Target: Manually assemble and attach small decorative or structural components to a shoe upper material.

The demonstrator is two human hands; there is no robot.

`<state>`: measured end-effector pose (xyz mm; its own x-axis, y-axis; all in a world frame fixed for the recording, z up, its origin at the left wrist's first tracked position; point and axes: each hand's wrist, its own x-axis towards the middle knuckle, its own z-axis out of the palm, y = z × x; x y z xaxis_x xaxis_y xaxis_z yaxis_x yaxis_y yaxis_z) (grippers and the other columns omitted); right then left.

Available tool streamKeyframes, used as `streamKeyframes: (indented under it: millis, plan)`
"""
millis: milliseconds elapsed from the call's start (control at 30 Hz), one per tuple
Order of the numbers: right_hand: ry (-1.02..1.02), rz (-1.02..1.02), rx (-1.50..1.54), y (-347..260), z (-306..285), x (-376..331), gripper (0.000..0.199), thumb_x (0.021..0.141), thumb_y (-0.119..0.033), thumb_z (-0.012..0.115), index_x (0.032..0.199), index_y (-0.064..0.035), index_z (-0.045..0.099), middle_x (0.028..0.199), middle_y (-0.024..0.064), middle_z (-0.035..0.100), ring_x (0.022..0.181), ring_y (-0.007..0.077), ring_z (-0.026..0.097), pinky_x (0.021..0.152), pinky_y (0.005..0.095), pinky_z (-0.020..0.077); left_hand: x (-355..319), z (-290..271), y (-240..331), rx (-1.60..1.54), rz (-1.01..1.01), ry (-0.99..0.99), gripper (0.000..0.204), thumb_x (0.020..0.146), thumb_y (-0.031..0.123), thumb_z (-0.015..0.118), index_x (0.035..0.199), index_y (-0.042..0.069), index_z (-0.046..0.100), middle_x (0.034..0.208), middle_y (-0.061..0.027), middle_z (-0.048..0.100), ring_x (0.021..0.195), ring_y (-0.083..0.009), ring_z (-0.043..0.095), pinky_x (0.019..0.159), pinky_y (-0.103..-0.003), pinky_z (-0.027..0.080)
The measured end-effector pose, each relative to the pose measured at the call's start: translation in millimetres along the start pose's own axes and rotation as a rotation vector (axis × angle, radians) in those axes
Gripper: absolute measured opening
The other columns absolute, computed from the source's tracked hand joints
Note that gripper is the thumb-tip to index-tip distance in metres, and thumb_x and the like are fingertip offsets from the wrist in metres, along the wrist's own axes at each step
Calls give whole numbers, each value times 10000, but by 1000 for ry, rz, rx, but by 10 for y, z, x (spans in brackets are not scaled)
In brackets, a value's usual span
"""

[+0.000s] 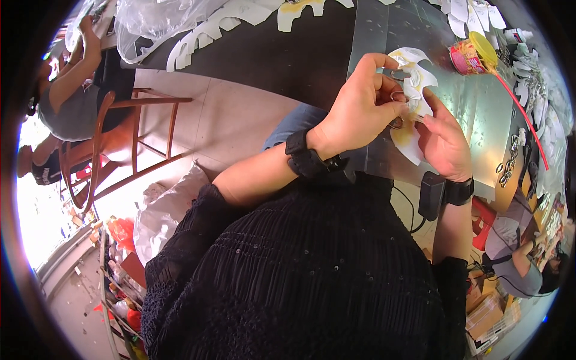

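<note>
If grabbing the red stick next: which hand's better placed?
Probably the right hand: it sits closer to the red stick, with the left hand farther across. Both are on the white piece, so either would need freeing.

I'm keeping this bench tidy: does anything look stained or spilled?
Yes. The white, curved, flat piece between the left hand and right hand is smeared yellowish, uneven against its white. The red-and-yellow round tub also looks streaked. What smeared them, I cannot tell.
</note>
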<state>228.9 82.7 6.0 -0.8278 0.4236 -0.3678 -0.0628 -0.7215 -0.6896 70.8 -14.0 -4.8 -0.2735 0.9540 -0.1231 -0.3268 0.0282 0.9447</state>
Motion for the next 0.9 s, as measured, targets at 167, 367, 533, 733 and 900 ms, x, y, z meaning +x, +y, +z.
streamKeyframes:
  millis: [167,367,533,733,900]
  plan:
    - [105,-40,237,-6,-256,40,388,871,-113,529,1239,-31,440,1147,92,534,1064,204,514,941,350,371,-8,-12,35,0,-42,17,488,795,-90,604,1196,-18,336,925,-97,555,843,-104,541,720,-248,501]
    - [521,-416,-18,4,-378,-57,273,920,-179,527,1147,-36,480,1050,86,569,1003,212,547,908,355,412,6,-33,12,-25,-31,84,492,788,-86,617,1193,-17,345,921,-86,549,842,-97,533,725,-243,491]
    - [475,-332,-382,-1,-163,-102,210,925,-135,533,1101,-34,479,1046,85,572,973,197,559,892,330,429,19,-17,-32,-6,-9,117,499,780,-81,631,1186,-19,348,908,-80,549,832,-93,536,714,-232,490]
    - [311,-374,-477,-28,215,33,394,870,-30,580,1222,-23,402,1053,101,573,968,152,551,870,278,434,-6,14,34,62,-5,76,512,778,-71,642,1190,-17,343,870,-64,552,801,-89,549,705,-223,490]
    - [267,-306,-530,-27,211,78,459,860,4,569,1273,-8,369,999,81,573,870,120,566,778,258,442,-27,39,-2,76,33,47,525,773,-80,640,1198,-16,339,861,-55,551,789,-85,555,701,-220,489]
